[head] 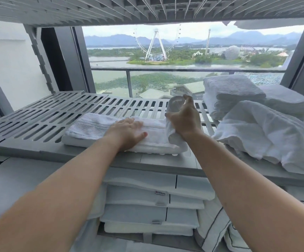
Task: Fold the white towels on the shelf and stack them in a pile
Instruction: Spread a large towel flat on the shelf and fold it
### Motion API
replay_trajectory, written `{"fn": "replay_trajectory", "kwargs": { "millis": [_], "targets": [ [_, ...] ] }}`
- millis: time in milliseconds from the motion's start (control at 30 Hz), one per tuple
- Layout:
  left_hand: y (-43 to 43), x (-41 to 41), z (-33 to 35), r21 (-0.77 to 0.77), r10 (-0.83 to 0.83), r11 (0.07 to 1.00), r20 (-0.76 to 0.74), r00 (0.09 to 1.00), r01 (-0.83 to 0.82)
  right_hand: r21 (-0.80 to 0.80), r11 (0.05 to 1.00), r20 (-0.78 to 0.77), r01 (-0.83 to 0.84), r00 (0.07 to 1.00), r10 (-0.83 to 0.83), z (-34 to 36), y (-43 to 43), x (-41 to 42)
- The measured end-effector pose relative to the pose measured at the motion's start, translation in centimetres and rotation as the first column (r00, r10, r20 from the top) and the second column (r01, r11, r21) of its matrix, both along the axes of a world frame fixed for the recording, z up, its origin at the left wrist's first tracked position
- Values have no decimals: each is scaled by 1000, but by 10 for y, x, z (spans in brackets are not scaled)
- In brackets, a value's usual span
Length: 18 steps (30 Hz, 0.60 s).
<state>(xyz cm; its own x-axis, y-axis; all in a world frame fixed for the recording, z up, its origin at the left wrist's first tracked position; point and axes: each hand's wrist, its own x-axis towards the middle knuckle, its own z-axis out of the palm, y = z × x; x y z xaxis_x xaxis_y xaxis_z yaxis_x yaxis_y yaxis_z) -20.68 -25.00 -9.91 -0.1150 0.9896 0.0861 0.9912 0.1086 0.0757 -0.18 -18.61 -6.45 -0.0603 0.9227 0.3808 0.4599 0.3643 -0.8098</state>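
Towel of white ribbed terry, folded into a long flat band along the front of the slatted grey plastic shelf, pressed down at mid-length by the left hand with straight fingers. Its right end raised in a soft bunched roll, gripped in the curled right hand. Just to the right, thick folded towels stacked behind a fluffy crumpled towel; beneath the shelf, flat labelled linens.

White towel with woven band at centre; grey slotted shelf at nine o'clock; white, dark-piped linen at five o'clock.
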Motion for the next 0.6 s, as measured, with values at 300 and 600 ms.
{"fn": "replay_trajectory", "kwargs": {
  "millis": [300,600],
  "targets": [
    [-5,-97,6,-6,-123,992,186,975,126,-110,993,132,-51,989,65,32,-9,-85],
    [-13,-202,9,-44,-24,998,338,941,41,-397,896,33,-199,973,230,57,-27,-208]
  ]
}}
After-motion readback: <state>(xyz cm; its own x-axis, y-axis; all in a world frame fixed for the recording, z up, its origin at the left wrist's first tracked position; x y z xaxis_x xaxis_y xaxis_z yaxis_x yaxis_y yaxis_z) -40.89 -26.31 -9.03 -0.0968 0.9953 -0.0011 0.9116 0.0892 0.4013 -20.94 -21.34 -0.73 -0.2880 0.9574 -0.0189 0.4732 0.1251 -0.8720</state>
